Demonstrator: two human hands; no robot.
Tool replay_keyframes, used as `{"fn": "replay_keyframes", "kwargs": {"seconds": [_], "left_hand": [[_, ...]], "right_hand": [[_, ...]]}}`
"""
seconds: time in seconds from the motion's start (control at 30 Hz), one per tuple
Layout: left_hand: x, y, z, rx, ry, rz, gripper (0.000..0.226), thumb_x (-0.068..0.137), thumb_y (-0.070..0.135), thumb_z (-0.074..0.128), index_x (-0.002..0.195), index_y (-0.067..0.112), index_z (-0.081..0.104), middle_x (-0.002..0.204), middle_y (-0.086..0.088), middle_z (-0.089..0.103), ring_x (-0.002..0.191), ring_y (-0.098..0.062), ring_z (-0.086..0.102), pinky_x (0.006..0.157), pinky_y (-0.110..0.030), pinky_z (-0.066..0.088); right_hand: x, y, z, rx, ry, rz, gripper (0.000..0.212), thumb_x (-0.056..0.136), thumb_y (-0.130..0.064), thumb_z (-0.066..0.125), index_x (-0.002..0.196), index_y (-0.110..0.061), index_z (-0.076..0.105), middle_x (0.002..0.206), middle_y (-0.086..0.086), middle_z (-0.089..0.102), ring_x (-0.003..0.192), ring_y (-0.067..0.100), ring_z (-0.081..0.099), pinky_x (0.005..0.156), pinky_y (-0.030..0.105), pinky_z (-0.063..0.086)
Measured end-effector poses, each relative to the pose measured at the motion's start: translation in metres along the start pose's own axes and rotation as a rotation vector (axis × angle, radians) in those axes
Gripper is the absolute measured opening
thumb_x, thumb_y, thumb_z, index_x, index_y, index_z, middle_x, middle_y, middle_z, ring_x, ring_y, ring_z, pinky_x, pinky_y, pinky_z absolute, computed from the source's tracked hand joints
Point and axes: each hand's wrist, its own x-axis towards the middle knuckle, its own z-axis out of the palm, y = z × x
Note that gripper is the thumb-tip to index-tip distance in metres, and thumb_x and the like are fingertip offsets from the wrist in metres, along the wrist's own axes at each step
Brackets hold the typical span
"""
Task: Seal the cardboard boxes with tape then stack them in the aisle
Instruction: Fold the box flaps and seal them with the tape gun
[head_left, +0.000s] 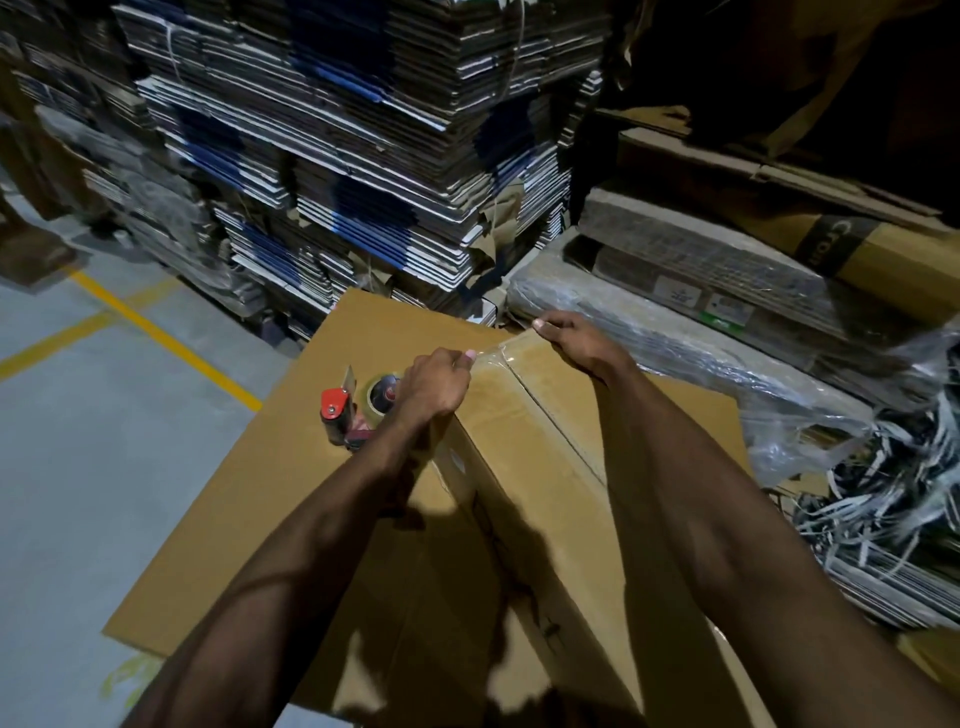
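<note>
Both hands are curled: clear tape (496, 354) is pinched by the left hand (435, 387) and pressed at the cardboard box (550, 447) corner by the right hand (574, 340).

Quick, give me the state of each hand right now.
Left hand: closed, gripping the tape dispenser on the cardboard box.
Right hand: fingers curled, pinching the clear tape at the box's far edge.
</note>
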Motion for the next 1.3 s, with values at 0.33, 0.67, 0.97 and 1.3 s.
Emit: {"fn": "replay_keyframes", "kwargs": {"seconds": [0.33,0.67,0.97,1.3], "left_hand": [[0.057,0.048,0.002,0.143,0.201,0.112,0.038,0.108,0.046,0.043,0.135,0.025,0.061,0.135,-0.016,0.053,0.121,-0.038,0.052,0.096,-0.052,0.044],[0.084,0.033,0.009,0.066,0.219,0.198,0.041,0.102,0.056,0.050,0.128,0.031,0.069,0.121,-0.008,0.062,0.113,-0.032,0.058,0.088,-0.044,0.050],[0.058,0.041,0.003,-0.073,0.276,0.192,0.052,0.104,0.033,0.056,0.152,0.016,0.044,0.149,-0.014,0.037,0.131,-0.035,0.049,0.108,-0.044,0.043],[-0.072,-0.010,0.012,0.055,0.062,0.237,0.048,0.109,0.044,0.040,0.157,0.035,0.035,0.160,-0.020,0.030,0.149,-0.040,0.029,0.118,-0.059,0.031]], "right_hand": [[0.009,0.034,-0.012,0.132,0.363,0.004,0.028,0.099,-0.032,0.070,0.071,-0.025,0.067,0.060,-0.017,0.059,0.058,0.004,0.053,0.062,0.026,0.038],[0.012,0.042,-0.005,0.232,0.455,0.042,0.022,0.099,-0.033,0.071,0.077,-0.030,0.070,0.084,-0.015,0.069,0.086,0.011,0.063,0.087,0.032,0.047],[-0.010,0.030,-0.009,-0.200,0.334,0.154,0.071,0.105,-0.070,0.023,0.161,-0.027,0.034,0.162,0.012,0.042,0.147,0.037,0.039,0.114,0.055,0.031],[-0.140,0.034,0.034,-0.317,0.200,0.017,0.063,0.105,-0.063,0.034,0.163,-0.046,0.016,0.168,0.013,0.027,0.149,0.040,0.035,0.112,0.062,0.036]]}}
